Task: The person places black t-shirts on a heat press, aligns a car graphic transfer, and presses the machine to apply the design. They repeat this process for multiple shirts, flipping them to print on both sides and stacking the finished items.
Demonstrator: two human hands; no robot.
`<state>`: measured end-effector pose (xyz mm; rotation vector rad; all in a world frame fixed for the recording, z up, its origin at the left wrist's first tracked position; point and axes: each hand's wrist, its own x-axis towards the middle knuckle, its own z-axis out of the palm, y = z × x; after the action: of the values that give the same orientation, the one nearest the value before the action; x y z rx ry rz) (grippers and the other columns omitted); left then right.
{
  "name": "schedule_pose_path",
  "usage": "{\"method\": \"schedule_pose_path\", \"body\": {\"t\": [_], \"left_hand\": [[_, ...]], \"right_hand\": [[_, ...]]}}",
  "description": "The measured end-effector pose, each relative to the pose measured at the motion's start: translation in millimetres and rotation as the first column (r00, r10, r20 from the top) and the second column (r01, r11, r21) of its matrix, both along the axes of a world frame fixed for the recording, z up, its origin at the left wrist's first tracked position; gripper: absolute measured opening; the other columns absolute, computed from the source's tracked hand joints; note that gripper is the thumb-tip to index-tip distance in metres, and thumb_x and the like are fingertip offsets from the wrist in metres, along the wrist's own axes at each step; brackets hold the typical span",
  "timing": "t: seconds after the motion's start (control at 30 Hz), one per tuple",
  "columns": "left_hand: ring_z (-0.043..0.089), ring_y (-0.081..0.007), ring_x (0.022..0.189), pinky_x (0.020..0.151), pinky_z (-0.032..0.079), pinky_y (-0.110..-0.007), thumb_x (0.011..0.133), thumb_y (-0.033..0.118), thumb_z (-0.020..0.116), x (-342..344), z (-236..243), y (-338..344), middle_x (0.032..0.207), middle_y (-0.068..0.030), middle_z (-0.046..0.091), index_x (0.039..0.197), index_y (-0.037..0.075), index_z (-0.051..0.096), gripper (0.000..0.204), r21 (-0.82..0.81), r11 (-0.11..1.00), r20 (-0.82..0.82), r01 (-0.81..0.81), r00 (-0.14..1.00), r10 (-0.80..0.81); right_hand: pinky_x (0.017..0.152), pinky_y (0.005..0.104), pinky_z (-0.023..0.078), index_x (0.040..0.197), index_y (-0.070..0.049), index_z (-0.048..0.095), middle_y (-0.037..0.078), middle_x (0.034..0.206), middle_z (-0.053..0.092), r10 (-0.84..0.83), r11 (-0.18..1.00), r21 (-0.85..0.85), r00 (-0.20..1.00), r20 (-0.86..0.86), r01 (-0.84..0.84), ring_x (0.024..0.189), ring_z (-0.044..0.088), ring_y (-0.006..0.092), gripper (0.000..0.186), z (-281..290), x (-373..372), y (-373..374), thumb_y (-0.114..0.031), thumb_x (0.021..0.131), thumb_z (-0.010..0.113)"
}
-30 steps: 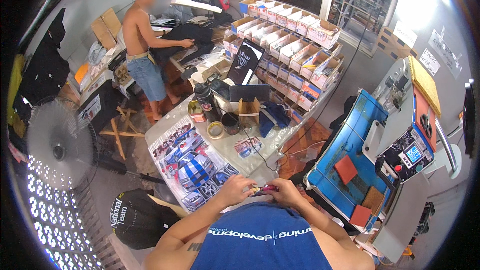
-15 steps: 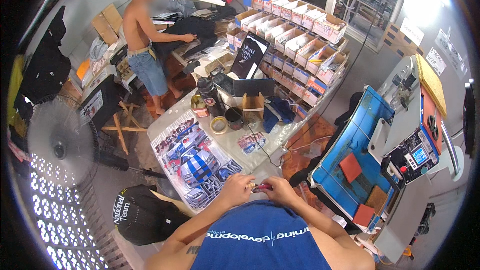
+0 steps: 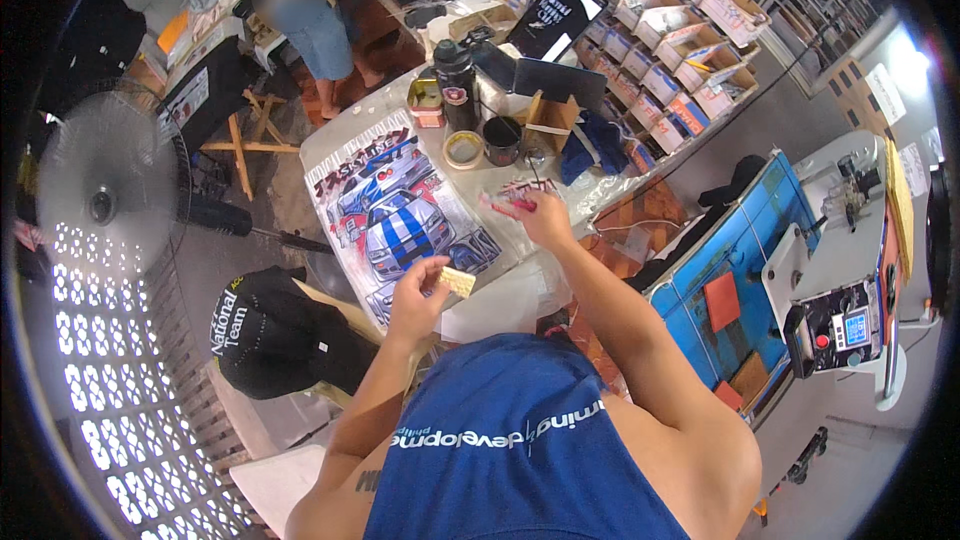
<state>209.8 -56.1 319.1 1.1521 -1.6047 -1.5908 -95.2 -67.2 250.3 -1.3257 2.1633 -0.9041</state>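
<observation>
My left hand (image 3: 418,295) pinches a small pale yellow patterned piece (image 3: 458,282) above the near edge of the table, beside a large print of blue-striped cars (image 3: 400,225). Farther right and forward, my right hand (image 3: 546,222) is closed round a slim red-and-pink tool (image 3: 514,203) with a lighter end pointing left; its exact kind is too small to make out. The tool is over the table, in front of a smaller print (image 3: 525,186) that my hand partly covers.
Behind the prints stand a roll of tape (image 3: 463,150), a black mug (image 3: 502,140), a dark bottle (image 3: 455,85) and a cardboard box (image 3: 552,117). A fan (image 3: 105,202) and black cap (image 3: 275,330) are left, a blue-topped machine (image 3: 735,270) right. Another person (image 3: 315,35) works beyond.
My hands have parted from close to my chest: the left moved left with the yellow piece, the right forward and right with the red tool. The view has tilted down.
</observation>
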Motion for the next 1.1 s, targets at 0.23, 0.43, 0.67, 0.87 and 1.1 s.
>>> {"method": "schedule_pose_path", "body": {"t": [0.23,0.43,0.67,0.87,1.1], "left_hand": [[0.066,-0.0174,0.105,0.095,0.056,-0.034,0.098,-0.002,0.060,39.0,-4.0,41.8,0.116,-0.0089,0.067,0.133,-0.003,0.060,0.035,0.306,0.940,-0.082,-0.148,0.980,0.181],[0.067,-0.0191,0.102,0.092,0.055,-0.035,0.099,0.000,0.060,67.8,28.3,26.4,0.117,-0.0104,0.067,0.133,-0.002,0.059,0.034,0.544,0.816,-0.265,-0.196,0.883,0.388],[0.069,-0.0285,0.111,0.100,0.056,-0.046,0.097,0.003,0.063,57.3,100.5,-37.8,0.122,-0.0160,0.067,0.130,-0.001,0.058,0.033,0.486,0.850,-0.610,0.205,0.776,0.161],[0.067,-0.0266,0.117,0.101,0.055,-0.041,0.091,0.015,0.078,24.3,227.4,-35.3,0.120,-0.0158,0.067,0.130,-0.005,0.057,0.048,0.306,0.739,-0.756,0.600,0.625,-0.194],[0.063,-0.0253,0.121,0.102,0.051,-0.035,0.091,0.003,0.078,-6.5,343.7,62.5,0.128,-0.0183,0.061,0.137,-0.013,0.055,0.053,-0.228,0.227,-0.867,0.947,-0.091,-0.489]], "right_hand": [[0.086,0.0504,0.055,0.099,-0.007,0.079,0.024,0.099,0.074,-0.129,0.992,-0.026,0.976,-0.175,0.126,0.096,0.071,0.0423,0.029,-40.4,26.2,-103.6,-0.032,0.084,0.078],[0.097,0.0509,0.052,0.118,0.000,0.070,0.027,0.119,0.065,-0.155,0.988,0.012,0.983,-0.103,0.157,0.113,0.063,0.0451,0.044,-65.7,31.9,-119.8,-0.033,0.090,0.076],[0.106,0.0499,0.049,0.127,-0.002,0.062,0.028,0.133,0.058,-0.044,0.969,-0.245,0.965,-0.257,-0.021,0.123,0.058,0.0475,0.041,-3.1,30.0,-9.2,-0.015,0.090,0.072],[0.098,0.0460,0.053,0.123,-0.004,0.068,0.022,0.127,0.063,-0.166,0.878,-0.473,0.880,-0.445,-0.074,0.118,0.063,0.0409,0.035,127.0,7.0,131.7,-0.004,0.089,0.073],[0.094,0.0452,0.053,0.118,0.000,0.067,0.021,0.122,0.064,-0.656,0.691,-0.685,0.596,-0.463,0.230,0.112,0.064,0.0387,0.032,220.1,-42.5,278.2,0.003,0.086,0.071]]}}
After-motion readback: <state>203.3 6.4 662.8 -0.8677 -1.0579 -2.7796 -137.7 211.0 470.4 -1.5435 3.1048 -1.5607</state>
